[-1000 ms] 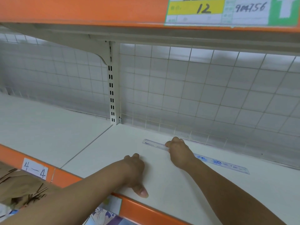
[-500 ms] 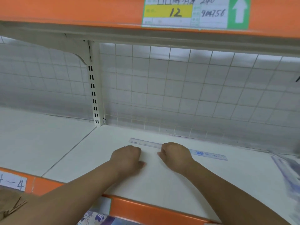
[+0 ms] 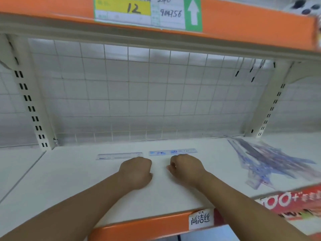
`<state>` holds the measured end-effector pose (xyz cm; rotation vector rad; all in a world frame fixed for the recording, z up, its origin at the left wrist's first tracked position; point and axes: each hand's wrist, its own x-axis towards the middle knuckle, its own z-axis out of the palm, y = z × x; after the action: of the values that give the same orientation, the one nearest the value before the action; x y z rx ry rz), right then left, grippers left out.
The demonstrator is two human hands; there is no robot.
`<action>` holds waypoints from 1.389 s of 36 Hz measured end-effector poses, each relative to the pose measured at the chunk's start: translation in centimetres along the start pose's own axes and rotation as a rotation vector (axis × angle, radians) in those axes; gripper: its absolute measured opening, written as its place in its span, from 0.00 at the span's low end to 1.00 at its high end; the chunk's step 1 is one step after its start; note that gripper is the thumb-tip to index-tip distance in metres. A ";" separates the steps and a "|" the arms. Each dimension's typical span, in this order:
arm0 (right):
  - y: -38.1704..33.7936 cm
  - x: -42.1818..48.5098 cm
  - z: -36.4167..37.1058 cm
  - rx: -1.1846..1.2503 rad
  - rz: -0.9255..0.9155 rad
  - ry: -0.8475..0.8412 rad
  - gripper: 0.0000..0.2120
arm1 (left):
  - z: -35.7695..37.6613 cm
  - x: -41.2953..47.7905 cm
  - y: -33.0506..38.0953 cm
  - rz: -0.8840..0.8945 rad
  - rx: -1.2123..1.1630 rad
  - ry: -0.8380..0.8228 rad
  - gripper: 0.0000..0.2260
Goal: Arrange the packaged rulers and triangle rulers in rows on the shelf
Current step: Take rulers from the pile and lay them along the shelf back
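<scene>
Our left hand, right hand knuckle-down on shelf; fingers curled narrow, nothing visibly gripped. Ruler at 12 o'clock, likely being squared to back. Loose pile waits, 3 o'clock.

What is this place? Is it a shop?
Probably a shop, yes: a shelf with a wire grid back, a handwritten price label overhead, and packaged rulers piled at one side.
</scene>
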<state>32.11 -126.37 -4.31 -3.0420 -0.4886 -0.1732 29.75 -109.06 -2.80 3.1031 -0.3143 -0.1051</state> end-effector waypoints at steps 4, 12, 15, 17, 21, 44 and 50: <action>1.2 -1.5 -0.4 0.004 0.081 0.020 0.15 | -0.1 0.7 1.3 0.089 0.024 -0.005 0.13; 4.5 -4.7 -1.0 0.010 0.221 0.046 0.14 | -0.3 1.6 4.8 0.231 0.031 -0.001 0.14; 5.9 -5.6 -1.5 0.003 0.257 0.050 0.14 | -0.4 2.1 6.4 0.270 0.035 -0.005 0.15; 7.0 -6.1 -1.6 0.009 0.275 0.051 0.14 | -0.6 2.4 7.5 0.288 0.036 -0.006 0.15; 9.6 -6.7 -1.9 0.018 0.303 0.076 0.14 | -0.7 3.3 10.3 0.317 0.030 -0.008 0.15; 37.0 -10.0 -4.7 -0.011 0.281 0.070 0.08 | -1.0 12.4 34.8 0.203 0.033 0.050 0.08; 43.3 -9.8 -4.0 -0.007 0.267 0.012 0.13 | -0.6 13.7 36.3 0.041 0.121 0.035 0.09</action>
<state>36.07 -170.78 -3.18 -3.0700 -0.0777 -0.1792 35.96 -147.37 -2.13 3.2117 -0.3975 -0.0320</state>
